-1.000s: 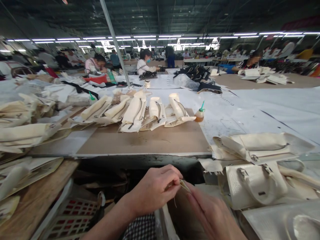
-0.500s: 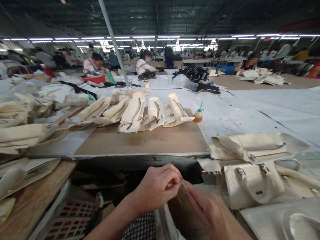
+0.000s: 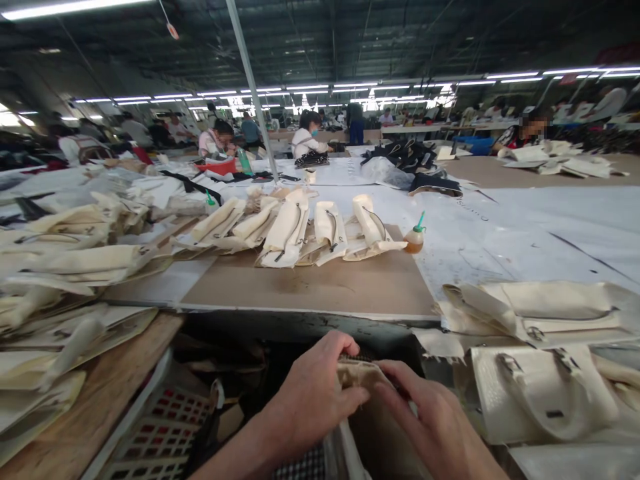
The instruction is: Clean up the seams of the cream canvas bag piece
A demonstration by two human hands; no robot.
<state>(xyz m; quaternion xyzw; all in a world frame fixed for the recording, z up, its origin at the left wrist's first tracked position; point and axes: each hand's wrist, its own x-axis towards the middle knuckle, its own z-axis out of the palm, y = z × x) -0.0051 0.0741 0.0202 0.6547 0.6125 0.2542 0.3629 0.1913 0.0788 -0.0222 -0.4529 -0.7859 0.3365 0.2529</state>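
My left hand grips the upper edge of a beige bag piece, its thumb on the near side and its fingers curled over the far side. A dark, toothed strip like a zipper shows along that edge. My right hand holds the same edge from the right, fingers bent against the material. Below the hands the piece hangs down toward my lap, where checked cloth shows. Its lower part is in shadow and partly hidden by my forearms.
Cream bag pieces with zippers lie in a row on the brown board. Beside them stands a glue bottle. A finished-looking cream handbag is at right, a plastic basket at lower left. Several people work further back.
My hands have moved from a close pinch on a thin thread-like end to a wider hold on the bag piece's edge. The view has swung slightly left.
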